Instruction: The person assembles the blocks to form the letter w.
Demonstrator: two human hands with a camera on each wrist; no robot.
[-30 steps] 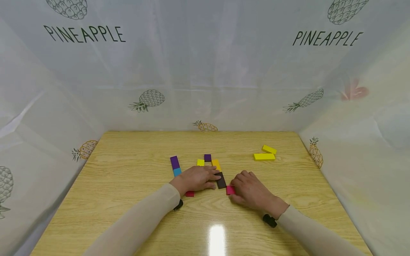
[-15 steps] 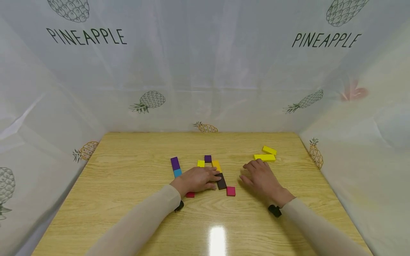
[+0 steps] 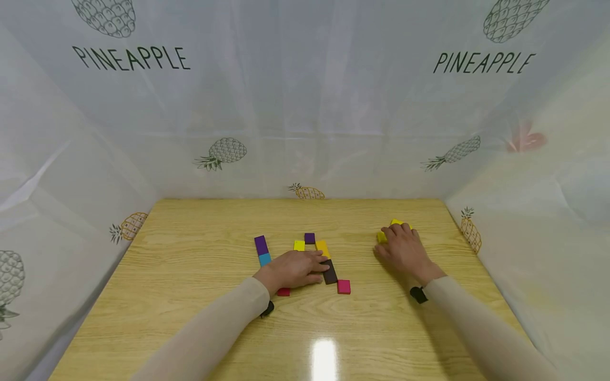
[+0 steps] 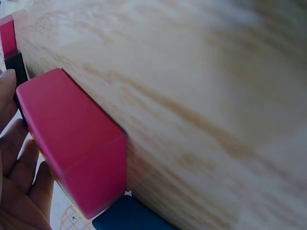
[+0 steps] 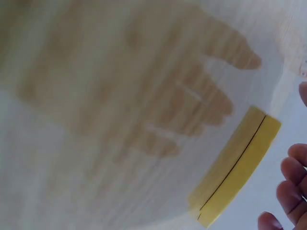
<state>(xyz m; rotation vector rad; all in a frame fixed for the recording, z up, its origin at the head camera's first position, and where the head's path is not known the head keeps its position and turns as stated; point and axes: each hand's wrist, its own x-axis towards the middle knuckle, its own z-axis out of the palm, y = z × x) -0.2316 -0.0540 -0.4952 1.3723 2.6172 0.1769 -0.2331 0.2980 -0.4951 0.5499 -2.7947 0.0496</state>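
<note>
My left hand (image 3: 297,267) lies flat on a row of small coloured blocks in the middle of the wooden table (image 3: 190,254), its fingertips touching a dark brown block (image 3: 329,272). A red block (image 3: 283,291) peeks out under its wrist and shows large in the left wrist view as the red block (image 4: 72,148), with fingers (image 4: 17,158) beside it. My right hand (image 3: 402,244) hovers over two yellow blocks (image 3: 382,236) at the back right, covering most of them. In the right wrist view the yellow block (image 5: 235,175) lies flat, with the fingertips (image 5: 292,191) just off it and straight.
A pink block (image 3: 343,287) lies alone to the right of the brown one. A purple block (image 3: 260,245) and a blue block (image 3: 264,259) form a line on the left, with small yellow (image 3: 298,245), purple (image 3: 310,238) and orange (image 3: 322,247) blocks behind. White sheeting with pineapple prints walls the table.
My right hand let go of the pink block and moved right and back to the yellow blocks. The left hand stayed on the block row.
</note>
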